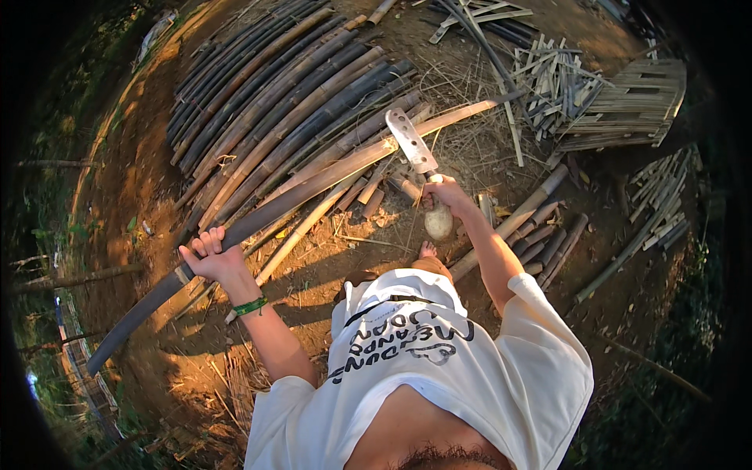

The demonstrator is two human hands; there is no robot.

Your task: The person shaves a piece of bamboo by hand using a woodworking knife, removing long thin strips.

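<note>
A long bamboo pole [313, 182] slants from lower left to upper right in front of me, dark on its left part and pale brown toward the right. My left hand [215, 257] is closed on its dark part, with a green band at the wrist. My right hand [444, 194] grips the handle of a machete [410, 141], a broad blade with a row of holes. The blade lies across the pole's pale stretch; whether it cuts in, I cannot tell. Just below my right hand is a pale rounded lump [438, 224], of unclear kind.
Many dark bamboo poles [274, 102] lie side by side at the far left. Pale split strips [556, 82] are heaped at the far right beside a slatted bamboo panel [630, 102]. Short bamboo pieces [552, 243] lie to the right. My bare foot [428, 249] is near the lump.
</note>
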